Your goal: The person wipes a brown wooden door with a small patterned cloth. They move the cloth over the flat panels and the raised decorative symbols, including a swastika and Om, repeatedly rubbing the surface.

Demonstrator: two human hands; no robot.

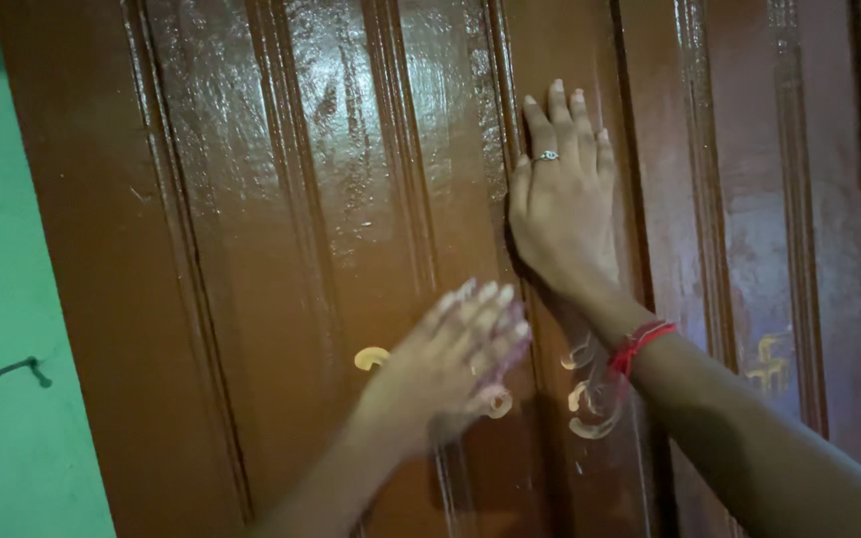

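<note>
Right hand [562, 204] lies flat and open on the door [281, 199], fingers pointing up, palm pressed where the two leaves meet. A ring [548, 155] sits on one finger and a red thread [640, 342] circles the wrist. Left hand [460, 359] is open too, fingers spread (blurred, so I cannot tell if it touches), low and left of the right one. The door stands upright, its long panels running vertically, filling most of the view. Green wall [2, 329] shows at the far left.
</note>
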